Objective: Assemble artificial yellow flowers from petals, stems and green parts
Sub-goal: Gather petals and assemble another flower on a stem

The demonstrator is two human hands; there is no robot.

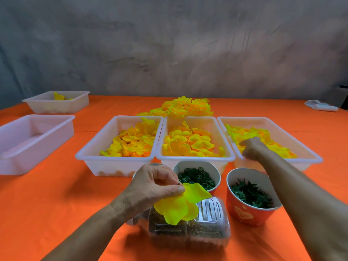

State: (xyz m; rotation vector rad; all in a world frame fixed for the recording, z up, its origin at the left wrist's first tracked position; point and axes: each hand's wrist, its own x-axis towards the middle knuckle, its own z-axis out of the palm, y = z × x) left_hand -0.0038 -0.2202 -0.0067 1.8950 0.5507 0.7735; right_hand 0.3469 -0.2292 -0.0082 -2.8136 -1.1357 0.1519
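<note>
Yellow petal layers (180, 204) threaded on a thin dark stem (178, 175), pinched between thumb and curled fingers of the left hand (156, 183), held above a clear plastic container (207, 228) at the near edge of the orange table (56, 204). Left forearm enters from lower left, wrist raised, back of the hand toward the camera. Right arm extends forward from lower right; the right hand (252, 147) reaches palm-down into the rightmost white tray (308, 157), fingers bent down among loose petals; whether it grips any cannot be told. Hands well apart. Two further petal trays, centre (195, 158) and left (113, 162), stand beside it. Cups of green rings (196, 178) and green spiky parts (250, 194) sit between trays and container. Finished flowers (184, 108) lie piled behind the trays.
</note>
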